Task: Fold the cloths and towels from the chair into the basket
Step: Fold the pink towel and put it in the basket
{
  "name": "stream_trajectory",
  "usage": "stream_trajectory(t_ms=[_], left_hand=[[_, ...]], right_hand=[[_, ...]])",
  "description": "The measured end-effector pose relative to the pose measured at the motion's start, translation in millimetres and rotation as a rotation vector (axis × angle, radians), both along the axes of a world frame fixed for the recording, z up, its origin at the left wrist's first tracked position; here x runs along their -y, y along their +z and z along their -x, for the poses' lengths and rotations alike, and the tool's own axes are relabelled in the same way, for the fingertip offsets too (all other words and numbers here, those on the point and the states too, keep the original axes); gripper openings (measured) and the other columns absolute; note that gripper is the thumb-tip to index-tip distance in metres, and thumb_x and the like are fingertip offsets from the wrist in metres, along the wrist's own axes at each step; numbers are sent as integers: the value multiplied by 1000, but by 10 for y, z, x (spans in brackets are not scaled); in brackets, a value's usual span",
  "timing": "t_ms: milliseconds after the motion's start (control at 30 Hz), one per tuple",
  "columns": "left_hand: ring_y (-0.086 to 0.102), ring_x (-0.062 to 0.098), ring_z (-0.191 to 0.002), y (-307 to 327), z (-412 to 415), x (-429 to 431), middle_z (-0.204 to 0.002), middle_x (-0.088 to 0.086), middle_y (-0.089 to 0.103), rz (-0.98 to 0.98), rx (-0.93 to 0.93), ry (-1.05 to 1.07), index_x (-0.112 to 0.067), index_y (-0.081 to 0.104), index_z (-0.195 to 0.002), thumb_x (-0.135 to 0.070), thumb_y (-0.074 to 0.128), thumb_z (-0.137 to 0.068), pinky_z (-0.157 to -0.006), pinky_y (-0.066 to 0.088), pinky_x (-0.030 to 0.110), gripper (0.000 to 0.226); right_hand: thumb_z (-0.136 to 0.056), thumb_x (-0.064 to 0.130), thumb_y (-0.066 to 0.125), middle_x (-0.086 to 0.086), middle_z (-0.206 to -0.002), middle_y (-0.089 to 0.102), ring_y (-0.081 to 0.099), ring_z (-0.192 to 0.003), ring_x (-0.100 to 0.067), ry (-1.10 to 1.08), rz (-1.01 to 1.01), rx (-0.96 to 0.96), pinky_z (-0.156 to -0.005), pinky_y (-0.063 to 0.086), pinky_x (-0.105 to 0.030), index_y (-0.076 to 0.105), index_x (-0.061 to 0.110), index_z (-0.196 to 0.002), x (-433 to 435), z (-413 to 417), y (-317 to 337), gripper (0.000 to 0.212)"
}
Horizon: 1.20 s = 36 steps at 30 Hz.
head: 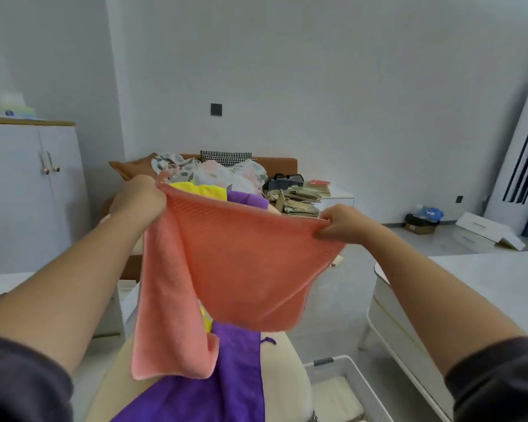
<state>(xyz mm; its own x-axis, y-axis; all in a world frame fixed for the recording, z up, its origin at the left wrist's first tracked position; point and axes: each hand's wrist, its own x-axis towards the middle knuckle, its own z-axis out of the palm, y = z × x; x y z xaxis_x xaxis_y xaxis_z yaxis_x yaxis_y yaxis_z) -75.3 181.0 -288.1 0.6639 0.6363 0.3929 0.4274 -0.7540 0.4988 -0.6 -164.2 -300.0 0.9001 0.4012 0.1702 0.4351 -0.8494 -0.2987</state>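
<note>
Both arms are clothed only in their upper part. The left sleeve (22,382) and the right sleeve (500,380) are of the same dark cloth, charcoal grey with a faint purplish cast, soft and matt like a jersey or sweatshirt. Each ends near the elbow in a loose, slightly rumpled edge with no visible cuff band. Beyond that edge the left forearm (83,278) and the right forearm (433,287) are bare, as are the left hand (137,197) and the right hand (342,223).
</note>
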Motion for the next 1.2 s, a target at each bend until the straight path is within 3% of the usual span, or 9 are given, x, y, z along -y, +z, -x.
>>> stream_trajectory(t_ms=[267,367,433,500,600,767,900,1067,1200], left_hand=[[51,22,-119,-481,143,700,-136,9,47,46,-457,-531,-14,38,-140,-24,69,-82,-91,41,24,66],[58,16,-99,-622,153,1118,-111,-2,60,271,-347,-733,-23,55,-115,-47,72,-67,-84,48,30,56],[53,19,-78,-628,99,1244,-78,-2,56,181,-221,-716,-19,52,-76,-29,61,-77,-62,39,29,13],[52,26,-81,-603,72,1277,-73,3,55,48,-110,-631,-15,47,-66,-9,46,-84,-61,32,31,19],[54,29,-90,-577,59,1148,-90,11,61,18,19,-507,-12,56,-77,-7,38,-90,-66,32,32,23],[54,19,-83,-618,68,1203,-87,-1,59,183,31,-707,-18,57,-98,-11,52,-87,-67,38,28,14],[52,20,-75,-529,34,1197,-72,-2,57,179,224,-623,-16,61,-79,-10,47,-92,-57,35,26,20],[56,27,-99,-398,58,1028,-99,8,65,227,375,-472,-11,65,-101,-9,40,-96,-69,33,27,26],[54,31,-103,-368,68,777,-110,17,63,271,416,-342,-5,62,-108,-14,38,-98,-79,36,33,28]], right_hand=[[-84,1,49,6,-74,58,54,-75,-13,144,-403,93,-65,48,-27,64,13,-80,-453,164,-168,20],[-83,9,56,16,-66,54,48,-66,0,238,-428,160,-58,36,-17,65,20,-75,-680,252,-231,17],[-82,13,61,15,-65,56,50,-66,-1,276,-415,201,-60,40,-17,70,16,-76,-750,267,-260,11],[-83,18,64,6,-66,59,51,-65,-7,257,-292,189,-60,42,-21,69,10,-75,-721,241,-267,13],[-88,15,58,2,-64,54,50,-62,-11,212,-119,26,-52,37,-18,59,14,-65,-602,184,-340,23],[-87,7,48,12,-71,53,49,-69,-6,218,-474,60,-59,36,-24,51,29,-73,-699,204,-471,27],[-89,25,60,5,-64,51,44,-60,-7,295,-557,104,-57,35,-29,49,23,-64,-800,289,-424,28],[-84,31,67,-5,-74,58,50,-67,-14,264,-51,-144,-62,44,-26,57,8,-70,-672,186,-505,29],[-90,18,52,-3,-85,55,53,-86,-25,210,-114,-148,-76,42,-36,53,13,-80,-539,57,-686,11]])
